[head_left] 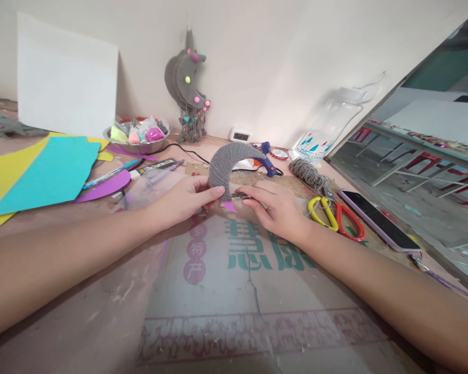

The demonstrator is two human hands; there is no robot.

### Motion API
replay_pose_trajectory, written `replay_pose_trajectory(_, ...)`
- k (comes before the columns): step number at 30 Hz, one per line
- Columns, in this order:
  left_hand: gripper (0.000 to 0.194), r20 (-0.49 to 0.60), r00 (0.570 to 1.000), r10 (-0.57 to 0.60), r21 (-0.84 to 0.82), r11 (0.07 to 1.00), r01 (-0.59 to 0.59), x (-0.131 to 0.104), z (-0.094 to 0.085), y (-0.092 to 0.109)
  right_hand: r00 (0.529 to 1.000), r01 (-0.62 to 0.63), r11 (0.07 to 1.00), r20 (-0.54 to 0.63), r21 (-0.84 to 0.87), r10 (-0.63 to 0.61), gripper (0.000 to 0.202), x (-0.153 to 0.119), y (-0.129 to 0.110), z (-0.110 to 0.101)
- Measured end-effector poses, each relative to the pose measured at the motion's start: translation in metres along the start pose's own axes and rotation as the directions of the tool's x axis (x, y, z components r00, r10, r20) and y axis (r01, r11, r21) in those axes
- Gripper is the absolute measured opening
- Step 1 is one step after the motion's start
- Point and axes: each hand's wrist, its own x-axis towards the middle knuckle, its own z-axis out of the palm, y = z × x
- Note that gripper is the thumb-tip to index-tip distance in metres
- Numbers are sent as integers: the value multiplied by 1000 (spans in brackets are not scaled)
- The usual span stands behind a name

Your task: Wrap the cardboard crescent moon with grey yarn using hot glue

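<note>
A crescent shape [223,165] wrapped in grey yarn stands upright between my hands, a bare purple tip [229,206] showing at its lower end. My left hand [191,200] is closed on its lower left side, thumb in front. Just right of that tip, the thumb and fingers of my right hand [271,205] pinch what looks like a thin dark-grey strand of yarn [239,195]; its full run is hidden. Beneath both hands lies a printed clear plastic sheet [218,296] on the table.
Scissors [337,218], a grey yarn bundle [306,174] and a phone [380,221] lie at right. Behind are a blue glue gun [271,165], small clock [241,136] and plastic bottle [323,127]. Coloured sheets [42,174], pens [113,174] and a metal bowl [136,146] are left; a decorated moon [179,80] hangs behind.
</note>
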Motion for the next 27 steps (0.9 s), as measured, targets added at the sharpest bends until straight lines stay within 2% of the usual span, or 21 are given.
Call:
replay_pose_trajectory(10,31,3,1000,-11,-5,1000,11,-1,0,0,1000,13,1000,28,-28,-12,27,0,-2,-1)
replay_pose_trajectory(15,29,-4,1000,-18,-19,1000,18,-1,1,1,1000,-1,1000,24,17,1,27,0,-1,0)
replay_pose_trajectory(22,29,-4,1000,-15,-22,1000,15,-1,1,2,998,-22,998,-57,54,25,26,-2,0,-1)
replay_pose_trajectory(27,30,2,1000,-15,-3,1000,15,-1,0,1,1000,9,1000,2,-20,-9,28,-2,-1,0)
